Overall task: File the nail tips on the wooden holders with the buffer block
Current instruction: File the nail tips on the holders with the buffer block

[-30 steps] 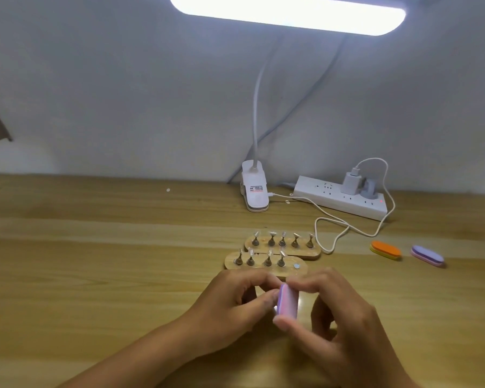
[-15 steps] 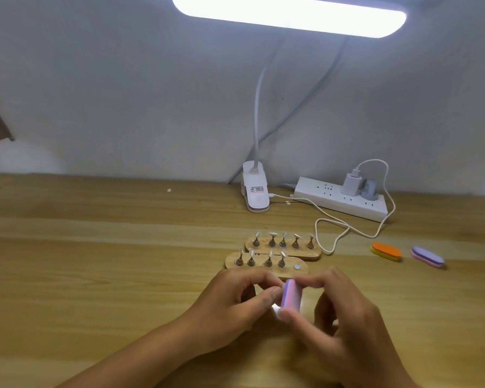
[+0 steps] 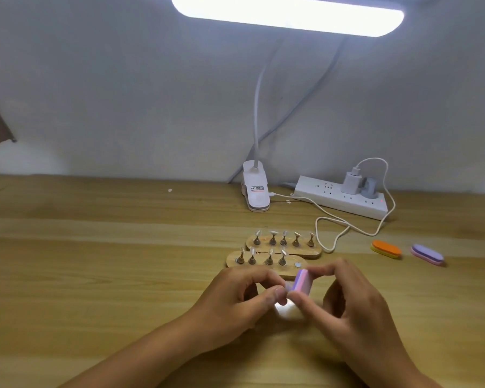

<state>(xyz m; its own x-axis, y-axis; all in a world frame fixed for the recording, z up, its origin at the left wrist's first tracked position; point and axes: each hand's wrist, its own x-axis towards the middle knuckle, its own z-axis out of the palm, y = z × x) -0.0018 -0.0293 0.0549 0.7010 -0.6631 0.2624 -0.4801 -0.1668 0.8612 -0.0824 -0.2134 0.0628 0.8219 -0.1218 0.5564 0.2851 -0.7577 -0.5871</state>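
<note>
Our right hand (image 3: 356, 312), pinching the block (image 3: 301, 281), has nudged it slightly away along the tip (image 3: 288, 285) pinched in our left hand (image 3: 235, 301), so we're mid-stroke, filing not done.

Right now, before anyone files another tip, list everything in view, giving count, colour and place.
Desk: one, light wood, under everything.
Lamp: one, white, lit bar overhead, clip base at back.
Power strip: one, white, back right.
Charger: one, white, plugged into the strip.
Grey plug: one, beside the charger.
Cable: one, white, looping from charger to lamp base.
Wooden holders: two, pale wood, centre, far one behind near one.
Nail tips: nine, pale, five on far holder, four on near.
Spare buffers: two, orange and lilac, right.
Buffer block: one, pink-lilac, in the right hand.
Left hand: one, pinching a small pale tip against the block.
Right hand: one, gripping the block.
</note>
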